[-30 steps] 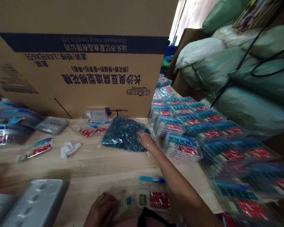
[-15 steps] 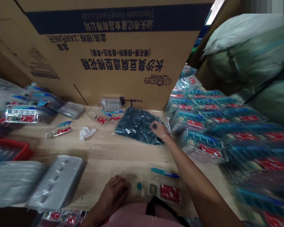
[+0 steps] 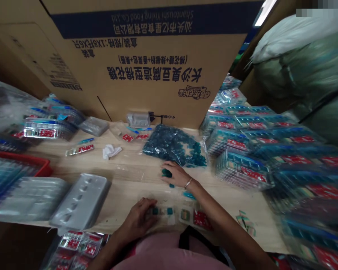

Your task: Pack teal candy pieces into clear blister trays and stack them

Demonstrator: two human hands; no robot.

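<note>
My right hand (image 3: 175, 174) hovers over the wooden table (image 3: 129, 180) just in front of a clear bag of small teal pieces (image 3: 176, 145), fingers curled around several teal pieces. My left hand (image 3: 139, 220) rests at the near edge, fingertips pressing on a clear blister tray (image 3: 176, 215) that holds small teal squares and a red card. A blue pen-like item (image 3: 189, 195) lies between the tray and my right wrist.
A big cardboard box (image 3: 146, 60) stands behind the table. Stacks of filled packs (image 3: 242, 165) crowd the right side. Empty clear trays (image 3: 81, 200) lie at left beside a red basket (image 3: 36, 165). More packs (image 3: 47, 129), a crumpled tissue (image 3: 110, 151) and green sacks (image 3: 304, 71) surround.
My right hand has pulled back from the bag of teal pieces toward me, carrying some pieces. The left hand stays on the blister tray. The view has shifted left and down.
</note>
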